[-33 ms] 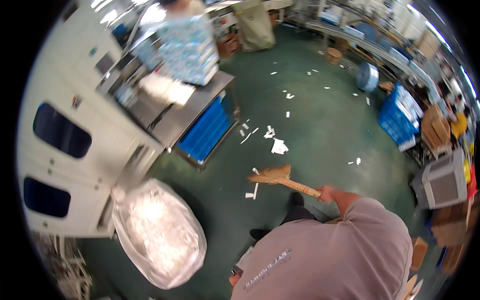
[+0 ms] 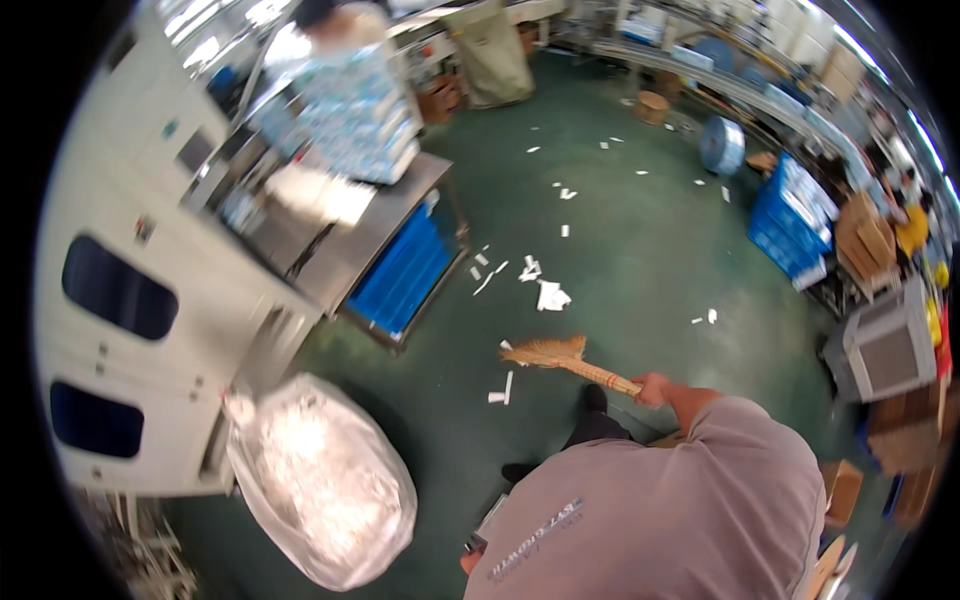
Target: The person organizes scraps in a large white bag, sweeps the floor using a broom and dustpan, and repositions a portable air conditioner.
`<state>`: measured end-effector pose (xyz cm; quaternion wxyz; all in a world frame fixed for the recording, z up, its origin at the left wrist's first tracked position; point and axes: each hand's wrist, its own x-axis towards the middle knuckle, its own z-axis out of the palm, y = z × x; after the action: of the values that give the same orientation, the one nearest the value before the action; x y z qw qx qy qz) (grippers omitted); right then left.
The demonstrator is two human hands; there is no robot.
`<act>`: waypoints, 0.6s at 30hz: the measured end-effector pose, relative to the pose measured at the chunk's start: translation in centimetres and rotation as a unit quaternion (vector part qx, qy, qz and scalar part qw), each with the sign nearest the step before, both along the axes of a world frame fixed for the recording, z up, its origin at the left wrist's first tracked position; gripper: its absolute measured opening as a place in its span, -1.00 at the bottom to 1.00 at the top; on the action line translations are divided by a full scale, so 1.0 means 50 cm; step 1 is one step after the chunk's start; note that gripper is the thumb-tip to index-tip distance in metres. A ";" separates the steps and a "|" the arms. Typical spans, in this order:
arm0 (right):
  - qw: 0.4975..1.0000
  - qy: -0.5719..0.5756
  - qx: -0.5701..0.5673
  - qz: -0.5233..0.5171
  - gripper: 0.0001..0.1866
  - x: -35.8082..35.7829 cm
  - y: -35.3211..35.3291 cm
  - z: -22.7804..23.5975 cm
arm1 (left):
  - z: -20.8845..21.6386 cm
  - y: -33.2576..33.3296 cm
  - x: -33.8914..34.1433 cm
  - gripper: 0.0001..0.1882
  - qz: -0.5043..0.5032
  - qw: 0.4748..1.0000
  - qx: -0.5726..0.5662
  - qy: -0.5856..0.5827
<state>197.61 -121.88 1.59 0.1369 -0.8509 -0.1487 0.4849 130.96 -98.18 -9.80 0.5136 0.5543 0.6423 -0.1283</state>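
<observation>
Grey-brown shirt [image 2: 650,500] cloth fills the foreground; beside it the left hand [image 2: 471,559] is mostly hidden near a grey object [image 2: 490,516], and I cannot tell whether it grips. The right hand [image 2: 653,390] is wrapped around the handle of a straw broom [image 2: 574,363], its bristles beside white scraps [image 2: 552,296] on the green floor [image 2: 640,260]. Beyond are a metal table [image 2: 395,215] and a blue roll [image 2: 721,146].

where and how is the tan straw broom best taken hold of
Probably around the slim, bound handle of the tan straw broom, from the right: that end points right, where the right hand grips it, while the flared bristles point left.
</observation>
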 end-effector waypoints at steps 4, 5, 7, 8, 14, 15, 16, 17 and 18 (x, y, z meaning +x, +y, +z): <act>0.969 0.030 0.089 -0.227 -0.41 0.008 -0.119 -0.042 | -0.012 0.078 0.129 -0.58 0.017 0.989 0.107 0.097; 0.952 0.037 0.109 -0.285 -0.43 0.025 -0.160 -0.063 | -0.015 0.095 0.191 -0.57 0.012 0.985 0.139 0.103; 0.873 0.043 0.197 -0.443 -0.48 0.105 -0.310 -0.130 | -0.036 0.120 0.373 -0.54 -0.035 0.982 0.167 0.078; 0.818 0.046 0.236 -0.523 -0.51 0.104 -0.399 -0.170 | -0.050 0.125 0.472 -0.53 -0.073 0.981 0.172 0.060; 0.737 0.064 0.175 -0.650 -0.67 0.239 -0.437 -0.089 | 0.024 0.197 0.715 -0.55 -0.241 0.948 0.203 0.054; 0.711 0.063 0.176 -0.678 -0.66 0.242 -0.458 -0.081 | 0.035 0.202 0.768 -0.56 -0.253 0.942 0.217 0.037; 0.686 0.056 0.181 -0.703 -0.64 0.257 -0.484 -0.072 | 0.035 0.203 0.837 -0.58 -0.262 0.937 0.232 0.013; 0.662 0.046 0.183 -0.726 -0.63 0.276 -0.512 -0.065 | 0.048 0.193 0.913 -0.60 -0.286 0.931 0.228 0.009; 0.639 0.040 0.180 -0.746 -0.64 0.286 -0.534 -0.064 | 0.086 0.187 0.977 -0.61 -0.309 0.924 0.224 0.009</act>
<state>211.90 -148.59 -1.61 0.6086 -0.6111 0.4582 0.2148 179.82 -88.82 -5.50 0.3054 0.8245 0.4558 -0.1387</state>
